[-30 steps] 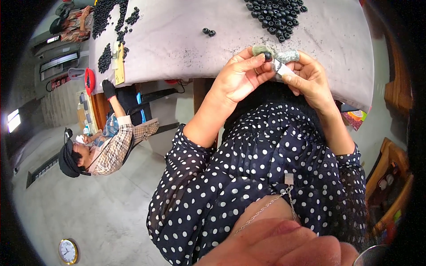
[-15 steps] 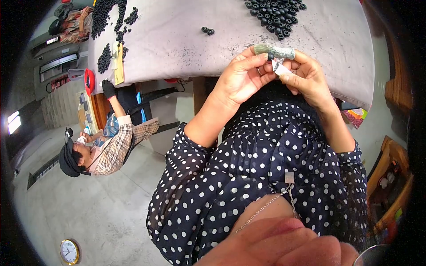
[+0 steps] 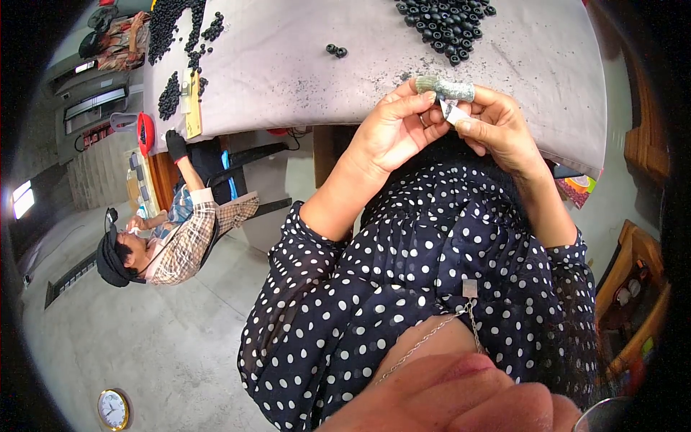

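Note:
Both my hands meet over the near edge of the cloth-covered table (image 3: 288,86). My left hand (image 3: 389,126) is closed, pinching a small black rubber-looking part (image 3: 440,96) between thumb and index finger, mostly hidden by the fingers. A greenish cover (image 3: 426,83) wraps that index finger. In my closed right hand (image 3: 500,129) is a small pale blade (image 3: 453,112), its pointed end against or very close to the black part. The right index finger wears a worn grey-white cover (image 3: 459,91). Black crumbs lie on the cloth just beyond my fingers.
A heap of round black parts (image 3: 443,29) lies beyond my hands, with a few loose ones (image 3: 336,50) left of it. More black piles (image 3: 169,93), a yellow board (image 3: 193,108) and a red bowl (image 3: 145,133) are far left, near a seated person (image 3: 180,245).
The blade has shifted slightly against the black part, and my fingers have tilted a little. Both hands stay in the same place and keep their hold.

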Demonstrator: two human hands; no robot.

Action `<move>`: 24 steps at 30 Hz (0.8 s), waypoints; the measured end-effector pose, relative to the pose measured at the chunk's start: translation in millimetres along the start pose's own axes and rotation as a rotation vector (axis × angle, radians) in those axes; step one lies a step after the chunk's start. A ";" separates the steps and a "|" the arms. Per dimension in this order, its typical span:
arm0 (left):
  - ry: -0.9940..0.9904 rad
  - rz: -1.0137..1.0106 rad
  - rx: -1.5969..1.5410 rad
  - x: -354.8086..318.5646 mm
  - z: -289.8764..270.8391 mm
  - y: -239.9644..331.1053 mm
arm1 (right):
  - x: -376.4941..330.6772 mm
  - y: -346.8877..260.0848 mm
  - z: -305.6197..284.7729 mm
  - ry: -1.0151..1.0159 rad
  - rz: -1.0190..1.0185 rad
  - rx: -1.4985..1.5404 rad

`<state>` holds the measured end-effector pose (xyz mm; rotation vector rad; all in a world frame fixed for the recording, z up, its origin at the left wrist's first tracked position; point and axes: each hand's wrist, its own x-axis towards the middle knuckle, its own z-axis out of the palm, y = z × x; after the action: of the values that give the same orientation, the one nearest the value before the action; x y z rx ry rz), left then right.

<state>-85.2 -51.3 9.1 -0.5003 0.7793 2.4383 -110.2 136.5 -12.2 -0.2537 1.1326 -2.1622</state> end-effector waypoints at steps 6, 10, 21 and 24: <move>0.066 -0.011 -0.037 -2.7 6.6 -1.1 | -0.7 -1.6 -0.3 -0.002 0.051 -0.010; 0.050 -0.009 -0.062 -3.2 6.6 -2.4 | -1.1 -2.1 -0.1 -0.015 0.058 0.005; 0.028 0.005 -0.011 -2.2 0.1 -3.8 | 2.0 7.3 -9.0 0.014 0.127 0.103; 0.009 0.002 -0.027 0.4 -2.2 -3.4 | 2.1 6.5 -7.6 -0.014 0.104 0.112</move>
<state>-83.2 -50.2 5.8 -0.5213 0.7525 2.4530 -112.1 137.6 -22.2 -0.1558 0.9912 -2.1204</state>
